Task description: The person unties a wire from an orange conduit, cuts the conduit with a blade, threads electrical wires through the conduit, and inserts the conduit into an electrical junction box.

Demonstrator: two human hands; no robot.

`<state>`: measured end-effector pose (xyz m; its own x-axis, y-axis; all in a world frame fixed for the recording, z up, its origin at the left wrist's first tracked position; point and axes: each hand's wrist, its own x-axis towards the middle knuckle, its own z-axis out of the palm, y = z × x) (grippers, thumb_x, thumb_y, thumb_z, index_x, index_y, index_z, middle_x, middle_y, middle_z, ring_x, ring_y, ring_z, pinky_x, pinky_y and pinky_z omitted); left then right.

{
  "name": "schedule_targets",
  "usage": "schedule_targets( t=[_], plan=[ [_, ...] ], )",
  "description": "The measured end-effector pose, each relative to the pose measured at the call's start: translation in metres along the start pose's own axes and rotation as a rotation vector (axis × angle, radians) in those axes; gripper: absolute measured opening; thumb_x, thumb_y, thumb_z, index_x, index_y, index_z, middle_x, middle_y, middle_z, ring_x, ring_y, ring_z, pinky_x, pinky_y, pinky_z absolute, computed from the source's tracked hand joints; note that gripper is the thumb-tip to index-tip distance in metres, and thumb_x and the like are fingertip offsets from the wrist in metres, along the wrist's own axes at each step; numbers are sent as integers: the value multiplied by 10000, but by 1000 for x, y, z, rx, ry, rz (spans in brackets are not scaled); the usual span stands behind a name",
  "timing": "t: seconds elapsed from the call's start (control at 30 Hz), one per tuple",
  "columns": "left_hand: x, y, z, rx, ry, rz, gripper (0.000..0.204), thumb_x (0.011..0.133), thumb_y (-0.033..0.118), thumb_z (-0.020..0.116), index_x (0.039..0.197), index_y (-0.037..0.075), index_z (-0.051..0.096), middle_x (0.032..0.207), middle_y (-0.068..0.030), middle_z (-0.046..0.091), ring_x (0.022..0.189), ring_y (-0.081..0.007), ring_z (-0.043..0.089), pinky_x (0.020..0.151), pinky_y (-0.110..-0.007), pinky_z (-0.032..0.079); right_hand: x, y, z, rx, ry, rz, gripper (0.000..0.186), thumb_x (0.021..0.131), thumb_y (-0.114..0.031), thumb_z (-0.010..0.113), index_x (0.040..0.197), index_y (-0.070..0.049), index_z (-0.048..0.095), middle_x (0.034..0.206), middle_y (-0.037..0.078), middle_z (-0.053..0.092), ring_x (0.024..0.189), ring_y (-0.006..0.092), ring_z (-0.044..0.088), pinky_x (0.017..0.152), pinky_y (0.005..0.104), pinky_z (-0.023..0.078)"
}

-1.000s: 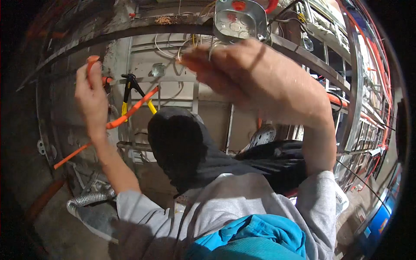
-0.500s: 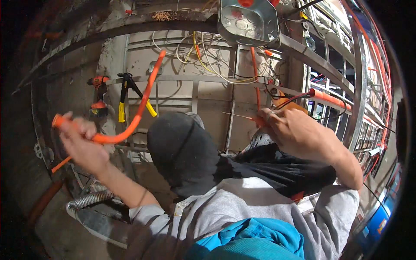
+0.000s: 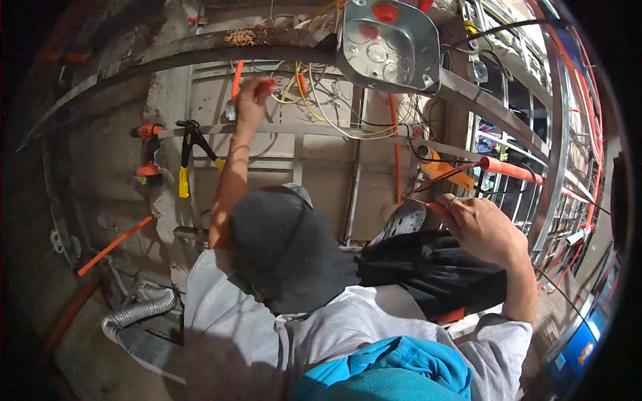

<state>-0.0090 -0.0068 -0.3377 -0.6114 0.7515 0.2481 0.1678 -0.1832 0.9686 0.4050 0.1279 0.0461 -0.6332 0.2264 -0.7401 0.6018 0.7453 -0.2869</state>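
My left hand (image 3: 251, 103) is raised at the far wall, its fingers closed around an orange conduit pipe whose end (image 3: 269, 85) shows at the fingertips. Just left of it is an upright orange length (image 3: 237, 79); I cannot tell whether it is the same pipe. On the right, my right hand (image 3: 483, 226) grips a screwdriver (image 3: 438, 208) by its orange handle, the thin shaft pointing left. Beyond that hand lies a yellow-orange object (image 3: 456, 176). Loose white and yellow wires (image 3: 321, 107) hang beyond the left hand.
A metal junction box (image 3: 388, 50) sits at the top on a steel beam (image 3: 281, 41). A cordless drill (image 3: 148, 154) and a black tool with yellow handles (image 3: 184, 160) are at left. A red-orange pipe (image 3: 511, 169) with dark wires stands right. Flexible metal duct (image 3: 144, 307) lies lower left.
My left hand has swung from the left up to the far wall, carrying the orange pipe. My right hand has come down and nearer, still with the screwdriver.
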Motion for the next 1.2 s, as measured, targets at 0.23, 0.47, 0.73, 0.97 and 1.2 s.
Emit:
schedule_targets(
  t=[0.23, 0.47, 0.73, 0.97, 1.2],
  plan=[
    [-16, -80, 3, 978, -648, -277, 181, 884, 131, 725, 1049, 64, 693, 1080, -188, 720, 1029, -383, 690, 855, -451, 550, 16, 17, -10, -17, -60, -29, 264, 1008, -154, 576, 1236, -41, 644, 905, 205, 719, 821, 426, 679, 701, 511, 533],
    [60, -69, 40, 745, -1122, -957, 531, 808, 300, 851, 1260, 100, 657, 1302, -147, 673, 1201, -294, 635, 964, -479, 541, 20, 20, -17, 32, -137, 35, 314, 1001, -195, 573, 1277, -70, 651, 931, 206, 727, 812, 428, 689, 703, 499, 548],
    [103, -156, 98, 915, -982, -564, 519, 814, 301, 820, 1256, 85, 655, 1264, -178, 669, 1176, -325, 635, 952, -488, 535, 17, 35, -21, 134, -236, 17, 306, 999, -222, 566, 1245, -66, 658, 1127, 193, 693, 1014, 387, 681, 839, 481, 550],
    [86, -206, 120, 1030, -901, -524, 510, 819, 302, 792, 1253, 72, 654, 1231, -205, 666, 1154, -353, 635, 942, -496, 531, 12, 83, 31, -505, 9, -385, 343, 975, -223, 592, 1253, -24, 624, 1053, 175, 677, 940, 329, 684, 743, 438, 546],
    [69, -232, 100, 1083, -810, -532, 503, 823, 302, 765, 1249, 58, 652, 1198, -232, 663, 1133, -380, 634, 931, -503, 526, 19, 91, 58, -98, -189, -192, 341, 978, -250, 588, 1212, -12, 659, 1084, 90, 659, 979, 245, 662, 777, 392, 542]
  ],
)
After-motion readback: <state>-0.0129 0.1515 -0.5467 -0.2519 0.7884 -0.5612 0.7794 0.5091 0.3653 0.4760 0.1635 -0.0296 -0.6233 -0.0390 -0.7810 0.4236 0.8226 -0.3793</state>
